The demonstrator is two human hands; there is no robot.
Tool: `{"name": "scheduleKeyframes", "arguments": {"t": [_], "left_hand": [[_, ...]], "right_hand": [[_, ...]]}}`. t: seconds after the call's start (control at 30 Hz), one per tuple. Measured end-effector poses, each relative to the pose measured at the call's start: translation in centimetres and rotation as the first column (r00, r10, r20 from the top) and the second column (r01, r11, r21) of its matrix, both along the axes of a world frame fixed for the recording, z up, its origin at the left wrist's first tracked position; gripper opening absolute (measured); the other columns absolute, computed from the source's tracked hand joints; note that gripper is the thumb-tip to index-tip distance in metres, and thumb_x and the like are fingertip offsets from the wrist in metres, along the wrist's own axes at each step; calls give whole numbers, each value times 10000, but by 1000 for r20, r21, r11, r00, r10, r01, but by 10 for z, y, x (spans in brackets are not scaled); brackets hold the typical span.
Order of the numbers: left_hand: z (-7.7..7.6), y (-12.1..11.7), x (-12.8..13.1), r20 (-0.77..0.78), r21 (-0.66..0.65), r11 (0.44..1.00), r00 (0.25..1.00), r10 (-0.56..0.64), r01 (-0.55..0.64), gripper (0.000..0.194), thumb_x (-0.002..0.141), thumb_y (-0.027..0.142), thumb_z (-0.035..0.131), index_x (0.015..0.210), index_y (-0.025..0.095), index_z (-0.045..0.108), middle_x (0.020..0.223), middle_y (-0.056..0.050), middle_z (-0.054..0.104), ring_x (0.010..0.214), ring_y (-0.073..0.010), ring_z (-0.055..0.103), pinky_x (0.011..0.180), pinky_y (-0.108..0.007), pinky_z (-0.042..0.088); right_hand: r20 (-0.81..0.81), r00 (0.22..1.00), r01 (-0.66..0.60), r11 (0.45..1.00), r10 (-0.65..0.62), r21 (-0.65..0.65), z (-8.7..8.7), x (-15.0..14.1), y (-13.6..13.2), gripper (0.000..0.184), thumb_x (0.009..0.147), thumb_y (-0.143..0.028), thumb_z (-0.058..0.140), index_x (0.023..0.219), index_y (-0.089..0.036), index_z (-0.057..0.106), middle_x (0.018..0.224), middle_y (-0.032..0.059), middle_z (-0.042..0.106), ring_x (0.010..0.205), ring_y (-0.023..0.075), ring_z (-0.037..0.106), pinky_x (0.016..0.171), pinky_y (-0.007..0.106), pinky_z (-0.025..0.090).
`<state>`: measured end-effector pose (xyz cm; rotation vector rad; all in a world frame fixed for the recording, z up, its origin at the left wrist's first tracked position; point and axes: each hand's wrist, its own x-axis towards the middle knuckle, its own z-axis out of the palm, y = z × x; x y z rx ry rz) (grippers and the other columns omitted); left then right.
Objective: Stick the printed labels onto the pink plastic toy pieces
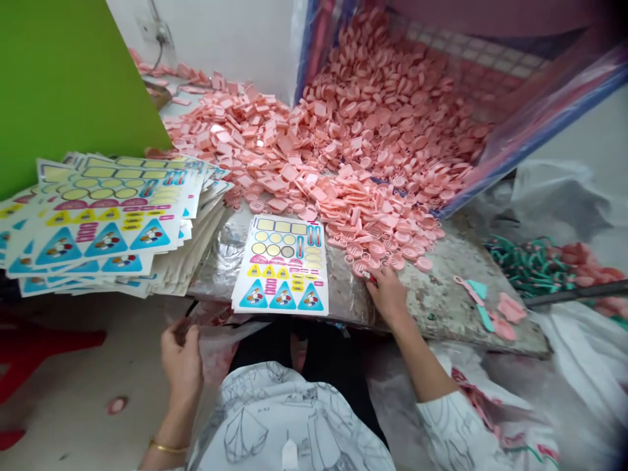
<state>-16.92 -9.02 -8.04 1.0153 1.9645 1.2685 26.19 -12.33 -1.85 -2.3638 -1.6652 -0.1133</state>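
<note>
Head view, left fingers (180,335) pinch clear plastic bag (216,347), right fingers (377,280) pinch pink piece (367,276), near heaped pink pieces (363,150)

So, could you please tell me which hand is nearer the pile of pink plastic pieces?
Right: the right hand reaches the pile; the left hand is well away, below the table edge.

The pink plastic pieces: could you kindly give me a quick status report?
Left hand holding clear plastic bag. Right hand touching pink plastic pieces at the heap's edge. Sticker sheet lying beside right hand.
</note>
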Motion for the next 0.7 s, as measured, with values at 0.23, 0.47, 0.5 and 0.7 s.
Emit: {"name": "scheduleKeyframes", "arguments": {"t": [0.23, 0.47, 0.5, 0.7], "left_hand": [[93, -33, 77, 55, 134, 902, 905, -421, 411, 321, 793, 332, 681, 1095, 224, 659, 1115, -87, 682, 1078, -270, 622, 1060, -442, 431], [105, -36, 147, 142, 246, 518, 498, -855, 819, 426, 783, 219, 707, 1205, 256, 663, 1358, -117, 609, 1313, -291, 513, 1160, -448, 308], [102, -37, 150, 206, 229, 547, 509, -835, 805, 373, 812, 257, 686, 1185, 255, 673, 1309, -112, 643, 1265, -284, 554, 1129, -433, 351], [97, -37, 153, 915, 50, 791, 289, -281, 609, 440, 865, 491, 614, 1111, 128, 649, 1098, -165, 724, 825, -206, 714, 707, -278, 533]], "right_hand": [[-49, 958, -284, 958, 281, -50, 32, -23, -6, 246, 896, -183, 518, 1052, -212, 707, 999, 78, 608, 866, 196, 568, 681, 269, 392], [-556, 600, -719, 692, 575, -61, 99, -97, -16, 257, 925, -226, 533, 1102, -328, 690, 1045, 26, 658, 928, 178, 623, 793, 279, 472], [-617, 551, -721, 692, 562, -14, 98, -102, -14, 242, 921, -244, 547, 1097, -320, 695, 1052, 27, 666, 946, 182, 626, 817, 290, 478], [-888, 384, -64, 967, 251, 245, 47, -122, 1, 357, 883, -487, 560, 1055, -207, 697, 1013, 57, 706, 953, 220, 647, 858, 361, 503]]}}
